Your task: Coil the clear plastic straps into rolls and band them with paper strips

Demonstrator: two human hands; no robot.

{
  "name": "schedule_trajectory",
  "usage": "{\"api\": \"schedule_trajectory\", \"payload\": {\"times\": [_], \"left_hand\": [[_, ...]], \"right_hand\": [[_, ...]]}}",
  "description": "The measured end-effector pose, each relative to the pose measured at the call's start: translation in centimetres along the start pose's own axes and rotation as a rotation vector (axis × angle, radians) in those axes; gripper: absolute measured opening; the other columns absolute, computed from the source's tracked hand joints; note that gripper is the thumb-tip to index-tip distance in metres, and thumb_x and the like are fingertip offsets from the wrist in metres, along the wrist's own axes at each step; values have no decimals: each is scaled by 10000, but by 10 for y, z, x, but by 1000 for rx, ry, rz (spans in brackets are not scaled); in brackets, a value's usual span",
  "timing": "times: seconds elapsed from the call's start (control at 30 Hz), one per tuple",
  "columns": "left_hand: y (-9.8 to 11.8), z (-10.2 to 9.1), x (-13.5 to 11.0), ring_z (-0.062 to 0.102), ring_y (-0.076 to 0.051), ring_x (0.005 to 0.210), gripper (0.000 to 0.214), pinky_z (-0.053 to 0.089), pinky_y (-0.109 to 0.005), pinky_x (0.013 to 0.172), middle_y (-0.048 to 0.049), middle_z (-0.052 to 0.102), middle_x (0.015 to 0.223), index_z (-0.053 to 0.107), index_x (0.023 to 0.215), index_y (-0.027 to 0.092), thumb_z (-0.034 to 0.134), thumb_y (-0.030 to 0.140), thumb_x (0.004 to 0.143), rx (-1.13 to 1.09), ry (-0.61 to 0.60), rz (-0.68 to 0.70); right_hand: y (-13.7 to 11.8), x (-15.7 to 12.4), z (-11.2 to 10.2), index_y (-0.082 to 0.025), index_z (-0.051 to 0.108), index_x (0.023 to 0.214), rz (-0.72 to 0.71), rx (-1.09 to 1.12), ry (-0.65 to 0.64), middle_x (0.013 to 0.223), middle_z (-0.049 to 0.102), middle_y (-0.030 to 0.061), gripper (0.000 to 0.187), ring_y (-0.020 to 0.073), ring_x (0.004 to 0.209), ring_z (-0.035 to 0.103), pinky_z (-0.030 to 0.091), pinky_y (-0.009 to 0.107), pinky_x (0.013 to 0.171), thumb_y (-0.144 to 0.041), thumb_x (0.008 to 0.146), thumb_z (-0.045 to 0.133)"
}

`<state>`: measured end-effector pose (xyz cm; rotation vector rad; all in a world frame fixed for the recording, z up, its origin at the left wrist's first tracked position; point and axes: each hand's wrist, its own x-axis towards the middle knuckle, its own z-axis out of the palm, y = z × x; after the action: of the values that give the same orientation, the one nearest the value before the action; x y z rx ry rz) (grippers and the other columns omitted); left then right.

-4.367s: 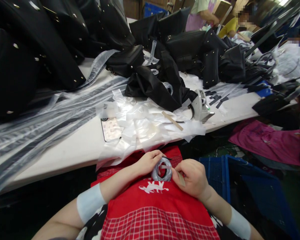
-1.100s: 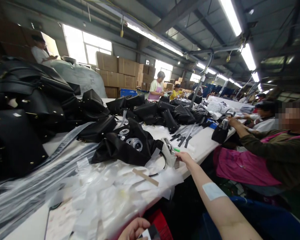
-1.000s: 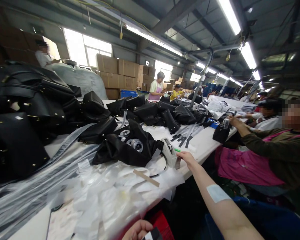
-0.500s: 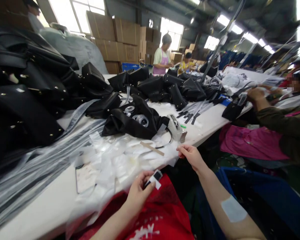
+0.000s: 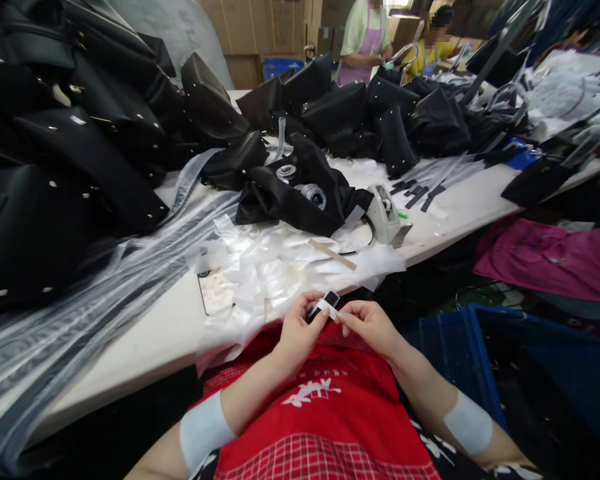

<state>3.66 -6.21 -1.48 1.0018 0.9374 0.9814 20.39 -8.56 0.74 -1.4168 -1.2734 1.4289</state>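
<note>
In front of the red apron, my left hand is closed on a small black strap piece, which looks wrapped in clear film. A short white strip lies across that piece. My right hand pinches the strip's right end between thumb and fingertips. Just beyond my hands, thin white translucent sheets are heaped on the white table. A brown flat strip lies on them. Behind it stands a grey tape dispenser.
Black bags are piled across the back and left. Film-wrapped straps run along the table's left. A black cloth bundle holds clear rolls. A phone lies near the edge. Right below stands a blue crate. A co-worker in a pink apron stands behind.
My right hand has come from the table edge near the dispenser to the white strip in my left hand. The view has tilted down and shifted left.
</note>
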Motion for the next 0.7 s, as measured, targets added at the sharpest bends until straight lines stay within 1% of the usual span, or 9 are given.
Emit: {"api": "schedule_trajectory", "payload": {"times": [0.13,0.2,0.27,0.33,0.43,0.5,0.6,0.67,0.7], "left_hand": [[-4,-2,-2,648,-168,798,335,500,-285,763,-51,695,891,579,1054,170,684,351,792,57,-10,21],[-7,-3,-2,647,-178,841,325,504,-293,779,-69,698,957,590,1039,166,678,369,800,71,-18,25],[-10,-4,-1,645,-178,842,321,504,-289,770,-69,699,955,597,1020,163,681,381,800,74,-10,20],[-11,-5,0,643,-170,798,318,502,-280,743,-54,699,897,602,1002,161,689,383,792,79,30,15],[-10,-6,0,638,-164,752,310,500,-278,719,-39,694,839,611,1008,163,679,383,800,120,90,38],[-7,-7,-1,638,-174,770,281,502,-288,731,-40,691,848,627,1006,171,669,365,808,206,112,103],[1,-5,-5,625,-193,844,194,498,-322,794,-49,665,899,646,972,185,660,288,809,390,139,298],[5,-2,-9,612,-199,873,159,497,-342,815,-53,640,919,645,956,193,649,227,801,465,138,430],[6,0,-11,609,-201,879,156,502,-345,809,-55,629,928,644,952,197,643,205,797,484,126,470]], "right_hand": [[2,5,5,-159,652,680,44,24,6,537,618,-12,339,102,484,525,419,218,522,-478,793,677],[4,6,6,-161,630,637,55,35,-13,528,617,-11,364,101,480,529,427,219,520,-488,789,678],[5,8,6,-159,614,600,66,44,-48,534,624,-3,391,106,494,548,444,223,529,-497,789,675],[6,8,6,-151,650,655,88,75,-95,597,662,13,363,118,544,590,479,237,575,-490,780,686],[6,9,8,-144,710,835,114,148,-144,733,712,39,344,136,635,636,514,276,675,-480,766,702],[6,9,11,-144,721,845,100,177,-133,744,713,43,356,151,674,645,518,296,710,-489,765,695],[5,11,19,-144,730,805,46,161,-59,708,700,30,346,174,711,643,514,302,719,-485,772,680],[7,11,25,-134,731,777,31,136,7,678,691,23,345,177,677,627,504,290,673,-476,759,693],[8,12,27,-126,725,739,33,125,40,653,683,22,350,178,644,614,494,283,635,-476,738,711]]}}
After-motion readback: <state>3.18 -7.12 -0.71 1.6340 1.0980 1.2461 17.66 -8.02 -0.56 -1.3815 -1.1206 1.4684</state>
